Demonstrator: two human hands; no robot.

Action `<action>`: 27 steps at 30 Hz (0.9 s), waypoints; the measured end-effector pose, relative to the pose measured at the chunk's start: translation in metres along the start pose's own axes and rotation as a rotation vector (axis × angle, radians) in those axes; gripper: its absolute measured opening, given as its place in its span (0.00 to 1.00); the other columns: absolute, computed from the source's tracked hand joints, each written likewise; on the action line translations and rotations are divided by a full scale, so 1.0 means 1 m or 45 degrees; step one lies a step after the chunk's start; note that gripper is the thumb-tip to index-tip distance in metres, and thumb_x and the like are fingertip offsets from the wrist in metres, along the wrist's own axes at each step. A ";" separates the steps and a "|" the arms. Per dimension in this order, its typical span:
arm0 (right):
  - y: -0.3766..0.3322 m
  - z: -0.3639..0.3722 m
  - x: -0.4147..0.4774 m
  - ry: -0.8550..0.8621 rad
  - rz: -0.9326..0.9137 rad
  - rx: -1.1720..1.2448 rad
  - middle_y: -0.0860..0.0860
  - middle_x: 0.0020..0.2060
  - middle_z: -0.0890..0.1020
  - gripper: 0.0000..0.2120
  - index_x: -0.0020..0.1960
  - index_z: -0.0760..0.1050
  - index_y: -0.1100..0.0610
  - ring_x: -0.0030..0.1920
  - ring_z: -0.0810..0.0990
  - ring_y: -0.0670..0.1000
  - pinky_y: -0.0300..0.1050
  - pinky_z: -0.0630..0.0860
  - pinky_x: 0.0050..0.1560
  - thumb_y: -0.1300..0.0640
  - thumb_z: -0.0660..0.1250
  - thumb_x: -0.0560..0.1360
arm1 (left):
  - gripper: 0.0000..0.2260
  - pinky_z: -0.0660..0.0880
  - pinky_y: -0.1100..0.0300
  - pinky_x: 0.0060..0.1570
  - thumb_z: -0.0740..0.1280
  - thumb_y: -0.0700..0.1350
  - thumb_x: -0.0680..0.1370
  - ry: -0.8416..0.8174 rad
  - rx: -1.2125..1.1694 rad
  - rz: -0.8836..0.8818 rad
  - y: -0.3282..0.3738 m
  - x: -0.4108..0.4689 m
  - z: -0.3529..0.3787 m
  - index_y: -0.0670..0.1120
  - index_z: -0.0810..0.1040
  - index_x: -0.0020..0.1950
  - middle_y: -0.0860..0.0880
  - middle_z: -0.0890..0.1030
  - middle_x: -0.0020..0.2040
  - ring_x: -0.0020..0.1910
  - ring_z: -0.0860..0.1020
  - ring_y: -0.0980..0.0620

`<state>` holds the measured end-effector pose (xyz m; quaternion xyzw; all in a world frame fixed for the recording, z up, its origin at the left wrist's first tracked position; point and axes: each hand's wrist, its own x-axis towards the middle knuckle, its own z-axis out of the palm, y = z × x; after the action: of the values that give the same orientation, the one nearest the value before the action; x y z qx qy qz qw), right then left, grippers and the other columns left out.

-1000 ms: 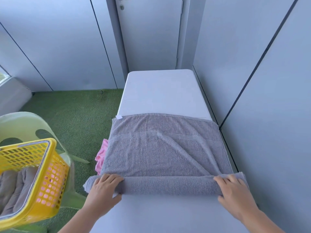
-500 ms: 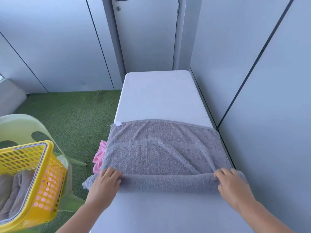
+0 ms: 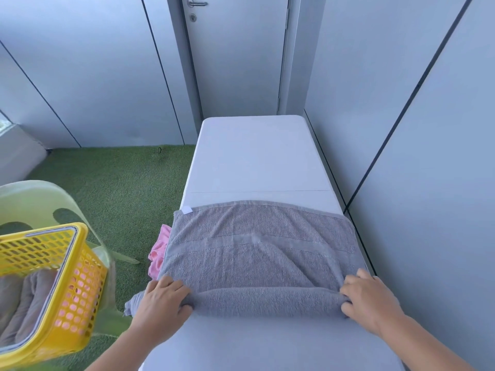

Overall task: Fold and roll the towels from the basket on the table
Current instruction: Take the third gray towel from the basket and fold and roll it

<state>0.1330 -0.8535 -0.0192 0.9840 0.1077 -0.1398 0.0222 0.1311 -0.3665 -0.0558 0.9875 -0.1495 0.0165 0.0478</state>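
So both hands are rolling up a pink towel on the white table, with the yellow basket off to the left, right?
Not quite: the towel being rolled is grey, as the head view shows. The left hand and right hand do grip the roll on the white table, with the yellow basket at left.

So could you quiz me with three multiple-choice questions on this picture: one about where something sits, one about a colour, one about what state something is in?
1. Where is the basket?
A. At the table's far end
B. To the person's left, on a pale green chair
C. By the door

2. What colour is the cloth peeking out past the table's left edge?
A. Pink
B. Blue
C. Black

3. What state is the grey towel in?
A. Fully flat
B. Fully rolled
C. Rolled at its near edge, the rest flat

Answers:
1 B: the yellow basket rests on the chair beside the table.
2 A: it is plainly pink.
3 C: the left hand and right hand grip a roll, with flat towel beyond.
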 end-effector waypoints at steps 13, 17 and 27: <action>-0.001 0.018 0.003 0.252 0.015 0.217 0.41 0.47 0.79 0.20 0.50 0.78 0.50 0.52 0.76 0.50 0.44 0.78 0.49 0.56 0.73 0.58 | 0.19 0.76 0.56 0.54 0.66 0.59 0.71 -0.072 -0.218 -0.069 0.010 0.008 0.000 0.59 0.75 0.62 0.64 0.74 0.58 0.59 0.72 0.56; -0.004 0.018 0.012 0.199 0.003 0.105 0.40 0.37 0.77 0.11 0.38 0.77 0.49 0.42 0.75 0.50 0.43 0.76 0.39 0.52 0.70 0.55 | 0.23 0.73 0.55 0.52 0.68 0.59 0.65 -0.179 -0.078 -0.097 0.008 0.012 0.002 0.61 0.76 0.61 0.65 0.76 0.54 0.55 0.74 0.54; -0.002 0.001 0.019 0.128 0.109 0.164 0.44 0.42 0.69 0.07 0.37 0.72 0.50 0.41 0.72 0.48 0.43 0.67 0.36 0.52 0.67 0.72 | 0.01 0.69 0.59 0.32 0.64 0.51 0.70 -0.053 -0.226 -0.116 0.009 0.020 -0.001 0.56 0.75 0.40 0.58 0.65 0.43 0.42 0.70 0.54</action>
<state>0.1502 -0.8482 -0.0252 0.9929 0.0572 -0.0959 -0.0404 0.1480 -0.3812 -0.0533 0.9852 -0.1064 -0.0195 0.1326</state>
